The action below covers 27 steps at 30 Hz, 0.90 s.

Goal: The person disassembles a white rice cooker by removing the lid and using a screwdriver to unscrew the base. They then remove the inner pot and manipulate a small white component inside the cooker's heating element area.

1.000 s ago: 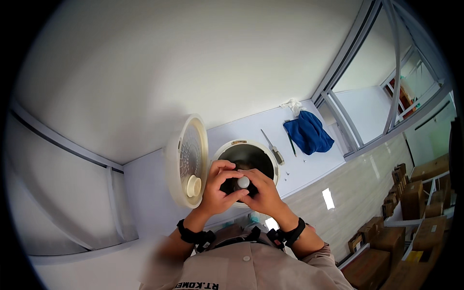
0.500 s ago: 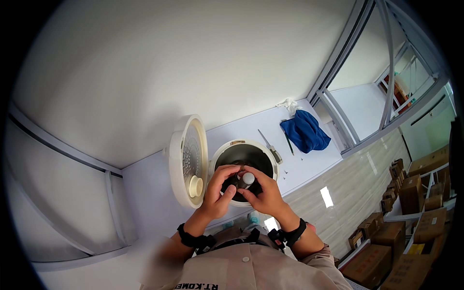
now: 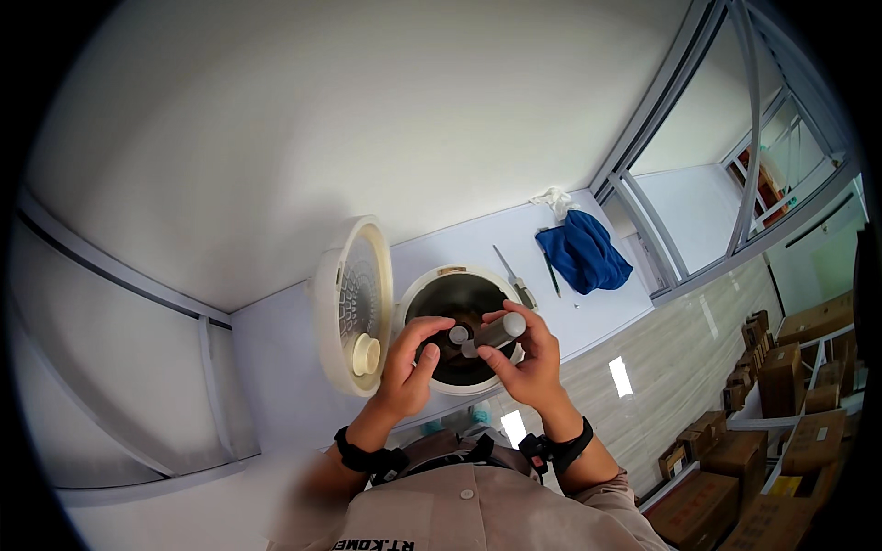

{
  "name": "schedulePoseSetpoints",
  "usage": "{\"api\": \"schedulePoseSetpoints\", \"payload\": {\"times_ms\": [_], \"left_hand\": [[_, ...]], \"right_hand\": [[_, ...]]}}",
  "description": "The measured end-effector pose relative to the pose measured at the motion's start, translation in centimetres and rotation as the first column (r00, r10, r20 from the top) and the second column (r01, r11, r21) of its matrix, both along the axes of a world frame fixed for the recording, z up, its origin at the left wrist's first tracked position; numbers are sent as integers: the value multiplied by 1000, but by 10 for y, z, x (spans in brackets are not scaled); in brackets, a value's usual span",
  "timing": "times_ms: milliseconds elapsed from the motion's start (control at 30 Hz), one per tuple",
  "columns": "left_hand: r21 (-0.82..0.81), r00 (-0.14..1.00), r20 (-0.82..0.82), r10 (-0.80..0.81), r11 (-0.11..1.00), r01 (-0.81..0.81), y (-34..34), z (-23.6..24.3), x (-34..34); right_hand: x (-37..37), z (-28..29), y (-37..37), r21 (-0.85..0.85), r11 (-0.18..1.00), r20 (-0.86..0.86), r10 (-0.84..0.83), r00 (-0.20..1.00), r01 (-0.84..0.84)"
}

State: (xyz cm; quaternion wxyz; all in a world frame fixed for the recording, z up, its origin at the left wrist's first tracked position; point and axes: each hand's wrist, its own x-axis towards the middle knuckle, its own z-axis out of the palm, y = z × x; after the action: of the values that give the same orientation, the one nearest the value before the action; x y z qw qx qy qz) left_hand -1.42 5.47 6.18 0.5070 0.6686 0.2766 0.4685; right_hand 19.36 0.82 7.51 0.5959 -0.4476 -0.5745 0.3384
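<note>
A round cream appliance like a rice cooker stands on the table, its hinged lid swung up at the left. My right hand grips a grey cylinder, tilted with its pale end up and to the right, over the bowl's right side. My left hand hovers over the left part of the bowl, thumb and fingers apart with nothing between them. A small round-ended grey post shows at the bowl's middle. The dark inner wall is visible; my hands hide part of the bowl's near side.
Right of the appliance lie a screwdriver-like tool, a dark pen-like stick, a blue cloth and a crumpled white cloth. A wall rises behind the table. Cardboard boxes stand at the lower right.
My right hand has moved right with the grey cylinder, which now leans over. My left hand has come apart from it and its fingers have opened. The small post has come into view.
</note>
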Motion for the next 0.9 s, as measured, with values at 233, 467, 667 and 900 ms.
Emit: {"api": "schedulePoseSetpoints", "payload": {"times_ms": [233,467,667,900], "left_hand": [[51,942,-328,65,997,-51,6,6,7],[27,884,-462,72,997,-67,3,22,18],[-29,921,-371,117,990,-138,7,12,23],[-22,914,-366,176,980,-197,11,15,23]], "right_hand": [[26,-2,2,-54,989,-360,-149,921,139],[54,-8,15,-92,962,-484,-270,832,258],[59,-5,21,-110,963,-528,-268,806,247],[57,-6,28,-107,964,-523,-261,811,242]]}}
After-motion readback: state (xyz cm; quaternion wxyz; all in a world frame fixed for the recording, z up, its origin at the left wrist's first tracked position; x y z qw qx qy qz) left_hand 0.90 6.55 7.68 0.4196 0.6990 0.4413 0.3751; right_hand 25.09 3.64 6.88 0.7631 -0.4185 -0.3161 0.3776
